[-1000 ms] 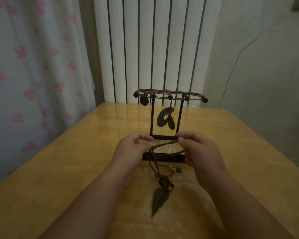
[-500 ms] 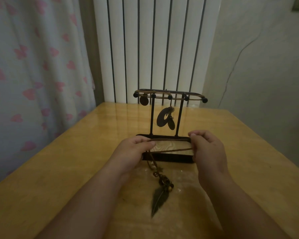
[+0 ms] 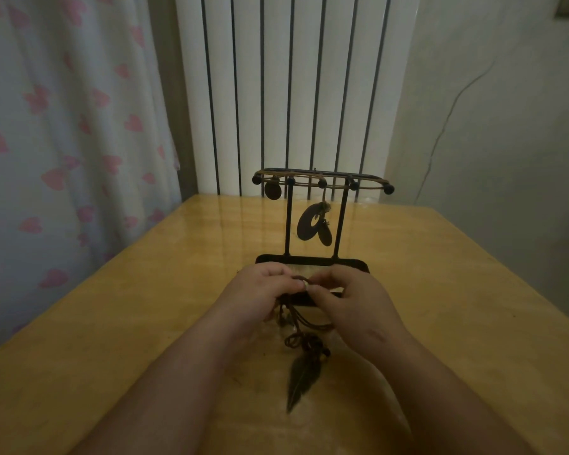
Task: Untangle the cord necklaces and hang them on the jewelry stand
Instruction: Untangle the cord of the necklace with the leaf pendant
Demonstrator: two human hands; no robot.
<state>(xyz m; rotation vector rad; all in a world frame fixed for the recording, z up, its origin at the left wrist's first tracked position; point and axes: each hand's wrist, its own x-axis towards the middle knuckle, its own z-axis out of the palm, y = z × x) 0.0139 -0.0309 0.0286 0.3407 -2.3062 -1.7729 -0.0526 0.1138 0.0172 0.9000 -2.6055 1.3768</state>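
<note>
Head view: left hand (image 3: pixel 263 290) and right hand (image 3: pixel 352 298) pinching the brown cord (image 3: pixel 301 278) together, just before the stand (image 3: pixel 312 259); feather pendant (image 3: pixel 301 379) trailing on the table (image 3: pixel 145 307). Likely light, limp, snag-prone: best gripped on the cord near the tangle, not by the feather.

2 hands — left hand (image 3: pixel 263 290), right hand (image 3: pixel 349 297) — pinch cord necklace (image 3: pixel 304 336).

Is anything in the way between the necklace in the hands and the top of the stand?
No, nothing visible blocks it. The left hand and right hand pinch the necklace just in front of the stand, with open air up to its top bar. A ring pendant already hangs there.
</note>
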